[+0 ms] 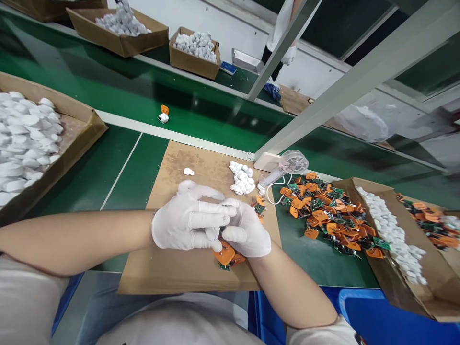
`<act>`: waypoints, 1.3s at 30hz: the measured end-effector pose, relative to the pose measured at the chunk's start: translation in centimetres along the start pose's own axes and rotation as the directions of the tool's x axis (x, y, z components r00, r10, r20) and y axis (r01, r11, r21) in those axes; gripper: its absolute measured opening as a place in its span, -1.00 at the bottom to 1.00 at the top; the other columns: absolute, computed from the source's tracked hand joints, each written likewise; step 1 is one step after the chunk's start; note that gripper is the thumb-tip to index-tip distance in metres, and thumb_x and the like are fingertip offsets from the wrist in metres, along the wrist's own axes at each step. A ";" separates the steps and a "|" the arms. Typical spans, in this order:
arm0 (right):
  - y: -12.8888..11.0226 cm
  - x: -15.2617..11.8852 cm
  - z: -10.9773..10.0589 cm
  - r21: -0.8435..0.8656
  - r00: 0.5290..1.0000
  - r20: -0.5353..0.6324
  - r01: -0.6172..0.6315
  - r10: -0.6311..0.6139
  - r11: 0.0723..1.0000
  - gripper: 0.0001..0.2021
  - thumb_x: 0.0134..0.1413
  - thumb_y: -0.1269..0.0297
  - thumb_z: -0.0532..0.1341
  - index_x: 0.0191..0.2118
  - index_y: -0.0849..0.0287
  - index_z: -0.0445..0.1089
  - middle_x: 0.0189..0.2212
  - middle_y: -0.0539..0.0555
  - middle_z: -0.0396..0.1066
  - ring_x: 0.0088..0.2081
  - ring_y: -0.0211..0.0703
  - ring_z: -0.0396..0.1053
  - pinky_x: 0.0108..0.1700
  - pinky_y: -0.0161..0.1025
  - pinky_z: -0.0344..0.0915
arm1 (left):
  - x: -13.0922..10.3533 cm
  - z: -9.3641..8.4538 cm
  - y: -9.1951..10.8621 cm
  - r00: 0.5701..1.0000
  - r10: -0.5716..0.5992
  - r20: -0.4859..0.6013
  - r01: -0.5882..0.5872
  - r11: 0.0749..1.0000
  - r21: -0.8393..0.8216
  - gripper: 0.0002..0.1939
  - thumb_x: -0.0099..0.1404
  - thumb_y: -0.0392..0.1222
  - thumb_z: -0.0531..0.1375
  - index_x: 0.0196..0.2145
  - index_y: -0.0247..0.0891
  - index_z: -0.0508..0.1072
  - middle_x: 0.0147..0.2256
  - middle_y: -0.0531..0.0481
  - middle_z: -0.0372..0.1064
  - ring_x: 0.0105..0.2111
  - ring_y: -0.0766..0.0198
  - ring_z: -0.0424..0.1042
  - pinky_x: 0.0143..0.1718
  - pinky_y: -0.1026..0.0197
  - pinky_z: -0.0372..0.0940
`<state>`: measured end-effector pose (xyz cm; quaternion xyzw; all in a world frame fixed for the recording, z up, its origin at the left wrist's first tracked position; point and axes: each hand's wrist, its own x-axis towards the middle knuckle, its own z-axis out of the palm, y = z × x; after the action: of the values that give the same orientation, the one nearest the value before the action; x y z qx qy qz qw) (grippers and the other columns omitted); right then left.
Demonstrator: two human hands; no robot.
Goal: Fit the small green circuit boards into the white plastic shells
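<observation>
My gloved left hand (194, 218) and gloved right hand (248, 231) meet over a sheet of brown cardboard (172, 268). Between their fingertips is a small white plastic part (212, 233), mostly covered by the gloves. The left fingers bend across it, while the right thumb and fingers pinch from the other side. Just below the hands lie orange plastic pieces (225, 253) with green circuit boards. A few more orange and green pieces (259, 207) sit beyond the right wrist. Farther up the cardboard are one white part (189, 171) and a small pile of white parts (242, 177).
A clear handheld fan (294, 162) with a white cable stands behind the cardboard. To the right lie a heap of orange pieces with circuit boards (323, 211) and a carton (391, 287). A carton of white parts (82, 129) stands left. A metal post (345, 81) slants overhead; another person (283, 28) is beyond.
</observation>
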<state>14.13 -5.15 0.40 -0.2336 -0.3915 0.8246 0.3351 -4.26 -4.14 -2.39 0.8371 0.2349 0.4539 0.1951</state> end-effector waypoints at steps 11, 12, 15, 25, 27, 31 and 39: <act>-0.2 -0.6 -0.1 -0.397 0.889 -0.239 0.277 -0.390 0.875 -0.66 -0.24 0.25 0.53 -0.39 0.11 0.36 -0.40 -0.01 0.42 -0.33 -0.20 0.39 -0.19 -0.17 0.39 | 0.5 -0.1 0.2 0.980 0.099 -0.173 -0.089 0.994 0.062 -0.63 0.36 -0.22 0.14 0.12 -0.07 0.30 -0.07 -0.07 0.52 -0.03 0.09 0.43 -0.05 -0.03 0.35; -0.2 -0.7 0.1 -0.406 0.884 -0.243 0.281 -0.399 0.870 -0.68 -0.22 0.26 0.52 -0.39 0.10 0.37 -0.39 -0.01 0.42 -0.33 -0.20 0.38 -0.17 -0.16 0.38 | 0.5 -0.1 0.3 0.980 0.099 -0.174 -0.089 0.994 0.065 -0.64 0.36 -0.24 0.14 0.11 -0.08 0.31 -0.07 -0.07 0.53 -0.03 0.09 0.43 -0.05 -0.03 0.35; -0.1 -0.9 0.4 -0.422 0.878 -0.263 0.268 -0.399 0.866 -0.70 -0.20 0.25 0.51 -0.40 0.09 0.37 -0.38 0.01 0.42 -0.31 -0.18 0.38 -0.13 -0.12 0.37 | 0.8 -0.1 0.4 0.980 0.108 -0.169 -0.096 0.992 0.076 -0.65 0.37 -0.25 0.10 0.09 -0.07 0.31 -0.08 -0.04 0.53 -0.04 0.10 0.45 -0.08 -0.01 0.37; -0.2 0.0 -0.5 -0.193 0.934 -0.254 0.205 -0.251 0.959 -0.67 -0.24 0.25 0.52 -0.39 0.12 0.37 -0.48 -0.04 0.42 -0.40 -0.17 0.41 -0.24 -0.12 0.40 | 1.0 -0.1 0.3 0.984 0.139 -0.109 -0.111 0.968 0.225 -0.47 0.44 0.04 0.05 0.27 -0.15 0.09 -0.11 -0.10 0.53 0.00 0.05 0.43 -0.09 -0.02 0.31; -0.1 0.0 -0.5 -0.168 0.936 -0.274 0.182 -0.223 0.969 -0.65 -0.28 0.26 0.54 -0.39 0.13 0.38 -0.46 -0.03 0.44 -0.40 -0.19 0.42 -0.26 -0.14 0.40 | 1.2 -0.2 0.2 0.985 0.144 -0.095 -0.120 0.969 0.218 -0.46 0.44 0.04 0.06 0.29 -0.10 0.06 -0.32 0.04 0.55 -0.07 0.09 0.47 -0.17 0.06 0.29; 0.0 0.0 -0.4 -0.121 0.941 -0.298 0.129 -0.160 0.984 -0.61 -0.32 0.21 0.55 -0.40 0.14 0.36 -0.39 0.02 0.50 -0.35 -0.14 0.46 -0.25 -0.13 0.42 | 1.5 -0.3 -0.1 0.984 0.160 -0.074 -0.140 0.966 0.218 -0.51 0.43 0.05 0.09 0.25 -0.02 0.10 -0.49 0.19 0.47 -0.22 0.17 0.54 -0.21 0.12 0.21; -0.3 0.3 -0.3 -0.088 0.959 -0.252 0.109 -0.128 0.990 -0.61 -0.30 0.17 0.54 -0.40 0.13 0.34 -0.50 -0.01 0.47 -0.46 -0.17 0.42 -0.44 -0.22 0.34 | 0.8 0.0 -0.3 0.988 0.105 -0.109 -0.095 0.991 0.093 -0.41 0.39 0.13 0.12 0.27 -0.11 0.11 -0.14 -0.09 0.51 -0.10 0.16 0.48 -0.11 0.07 0.28</act>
<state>14.21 -4.66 0.46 -0.3267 -0.3879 0.7509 0.4230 -3.97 -3.43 -2.01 0.8283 0.2232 0.4993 0.1214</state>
